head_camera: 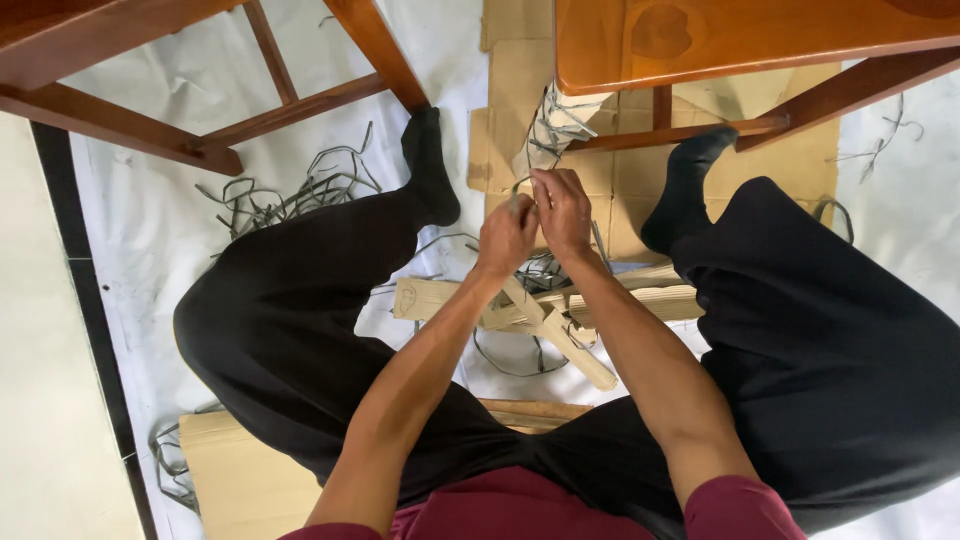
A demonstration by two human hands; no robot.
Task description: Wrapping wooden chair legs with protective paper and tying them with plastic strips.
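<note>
My left hand [507,233] and my right hand [562,212] are close together between my knees, both pinched on thin grey strips [548,130] that run up toward a bundle hanging from the edge of a wooden stool [700,40]. The fingers touch each other around the strips. Below my hands lie light wooden sticks [560,330] crossed over one another on the floor, with more grey strips looped among them. My legs in black trousers and black socks frame the hands on both sides.
A second wooden stool [150,110] stands at upper left. Loose grey strips [290,195] lie tangled on the white floor sheet [160,240]. Flattened cardboard [620,170] lies under the right stool, and another cardboard piece [240,480] sits at lower left.
</note>
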